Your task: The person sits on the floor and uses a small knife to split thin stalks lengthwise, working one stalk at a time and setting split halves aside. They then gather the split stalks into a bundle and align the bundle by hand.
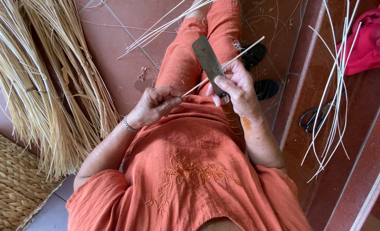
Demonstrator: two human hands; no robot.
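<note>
I see my right hand point(237, 87) clenched on the knife point(210, 64), blade raised above my lap. My left hand point(155, 105), left of the knife, pinches the pale reed point(224, 65) crossing the blade.

So much orange here: the linen dress point(190, 162) is a washed terracotta orange with a darker orange embroidered flower sprig on the chest. The knife blade point(208, 60) is dull grey steel, and the peeled cane strip point(224, 66) is creamy white. Straw bundles point(40, 85) are pale golden, the woven mat point(8, 188) tan, the floor tiles point(125, 51) reddish brown, the cloth point(372, 36) crimson, and the scissors point(312, 119) have black handles.
</note>
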